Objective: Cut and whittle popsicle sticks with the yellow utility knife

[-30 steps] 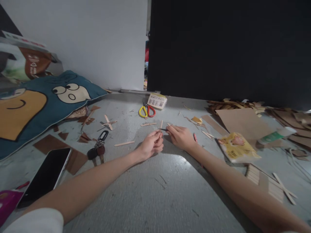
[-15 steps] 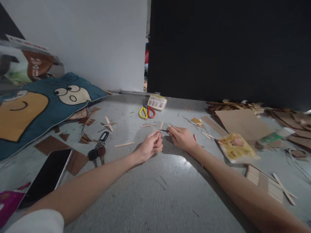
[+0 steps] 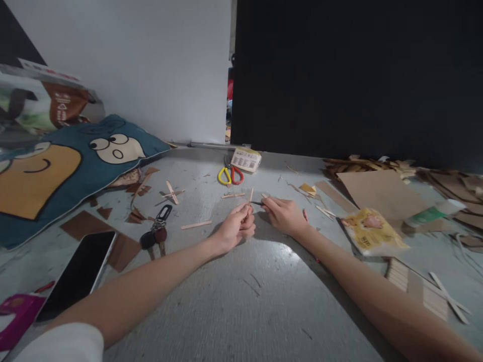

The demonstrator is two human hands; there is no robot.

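Note:
Over the middle of the table, my left hand (image 3: 237, 226) is closed, pinching a short wooden craft stick (image 3: 251, 194) whose end pokes up past the fingertips. Just right of it, my right hand (image 3: 281, 213) is closed on a dark, narrow-tipped tool (image 3: 257, 203). Its tip points left and meets the stick at my left fingers. Most of the tool lies hidden in my palm; red bits show beside and under the right wrist. Behind the hands lies another craft stick (image 3: 233, 195), and a third stick (image 3: 196, 224) rests left of my left hand.
Scissors (image 3: 231, 176) with yellow and red handles lie by a small packet (image 3: 246, 159) at the back. Keys (image 3: 154, 239), a phone (image 3: 77, 274) and a blue cushion (image 3: 124, 128) are left. Right are cardboard (image 3: 372, 188), a yellow bag (image 3: 372, 231) and a green-white tube (image 3: 430, 213).
The whole view has shifted slightly, so everything appears a little further right. Both hands keep nearly the same pose, with the tool tip still at the stick.

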